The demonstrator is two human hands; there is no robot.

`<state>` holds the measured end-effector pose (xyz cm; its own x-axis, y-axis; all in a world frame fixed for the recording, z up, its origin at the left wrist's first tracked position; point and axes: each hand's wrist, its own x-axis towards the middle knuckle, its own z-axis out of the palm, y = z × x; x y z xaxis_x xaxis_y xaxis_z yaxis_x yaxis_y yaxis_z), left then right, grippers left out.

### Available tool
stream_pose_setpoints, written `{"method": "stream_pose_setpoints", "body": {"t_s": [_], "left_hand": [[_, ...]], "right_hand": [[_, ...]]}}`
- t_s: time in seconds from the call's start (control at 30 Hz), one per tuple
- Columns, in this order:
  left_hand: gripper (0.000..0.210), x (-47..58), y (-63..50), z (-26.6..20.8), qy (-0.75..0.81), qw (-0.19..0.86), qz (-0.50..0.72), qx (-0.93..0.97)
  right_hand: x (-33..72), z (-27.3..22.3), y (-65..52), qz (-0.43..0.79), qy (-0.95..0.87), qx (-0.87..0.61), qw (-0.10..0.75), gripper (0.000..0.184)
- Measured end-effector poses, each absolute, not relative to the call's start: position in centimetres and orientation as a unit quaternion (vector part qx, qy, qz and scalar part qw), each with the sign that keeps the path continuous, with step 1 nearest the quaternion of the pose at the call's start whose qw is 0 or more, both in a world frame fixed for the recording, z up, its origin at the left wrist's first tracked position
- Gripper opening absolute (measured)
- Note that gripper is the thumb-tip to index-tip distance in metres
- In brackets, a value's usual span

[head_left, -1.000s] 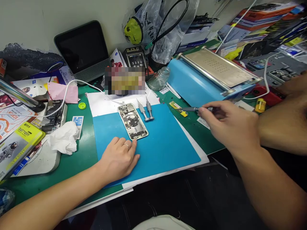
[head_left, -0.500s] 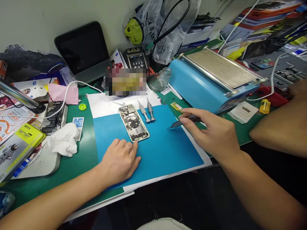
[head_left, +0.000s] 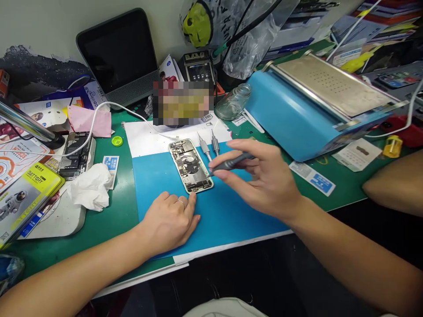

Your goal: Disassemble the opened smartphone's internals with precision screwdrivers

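Note:
An opened smartphone (head_left: 190, 164), its inner parts bare, lies on the blue mat (head_left: 158, 180). Just below the phone rests my left hand (head_left: 173, 222), fingers curled, its index fingertip at the phone's bottom edge. My right hand (head_left: 264, 176) pinches a dark grey pen-like tool with a thin tip (head_left: 228, 164), its point low over the phone's lower right edge. Whether that tool is a screwdriver or tweezers I cannot make out. Two grey screwdrivers, one lighter (head_left: 204, 144) and one darker (head_left: 215, 143), stand beyond the phone.
A blue machine with a metal plate (head_left: 287, 119) sits at the right. At the left are crumpled tissue (head_left: 90, 187), another opened phone (head_left: 75, 154) and a yellow battery box (head_left: 31, 193). A glass jar (head_left: 233, 101) and a screen (head_left: 119, 53) are behind. Someone's arm (head_left: 393, 185) shows at right.
My right hand has moved left with the pen-like tool, from over the right of the mat to the phone. My left hand stays by the phone. The view has shifted slightly.

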<state>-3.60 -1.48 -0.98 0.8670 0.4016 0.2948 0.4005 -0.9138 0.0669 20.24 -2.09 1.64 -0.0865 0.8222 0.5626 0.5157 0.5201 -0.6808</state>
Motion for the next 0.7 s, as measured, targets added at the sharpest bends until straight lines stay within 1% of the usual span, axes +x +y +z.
{"method": "stream_pose_setpoints", "body": {"t_s": [0.17,0.33,0.43,0.53,0.6,0.7], "left_hand": [[0.042,-3.6,-1.5,-0.9,0.213,0.000,0.149,0.966],[0.043,-3.5,-1.6,-1.1,0.215,0.003,0.148,0.965],[0.042,-3.5,-1.6,-1.2,0.214,0.006,0.150,0.965],[0.042,-3.6,-1.5,-1.0,0.215,0.014,0.159,0.963],[0.041,-3.6,-1.3,-0.8,0.217,0.034,0.174,0.960],[0.036,-3.7,-1.0,-0.4,0.230,0.094,0.218,0.944]], "right_hand": [[16.6,1.3,1.2,0.178,-0.752,-0.419,0.476,0.029],[15.5,-0.6,2.6,0.154,-0.774,-0.409,0.459,0.027],[15.3,-1.3,2.6,0.161,-0.778,-0.407,0.451,0.025],[15.4,-1.1,2.5,0.176,-0.769,-0.407,0.460,0.025],[15.8,-0.7,2.5,0.192,-0.759,-0.414,0.465,0.021],[17.1,-0.3,2.7,0.206,-0.756,-0.413,0.463,0.015]]}}
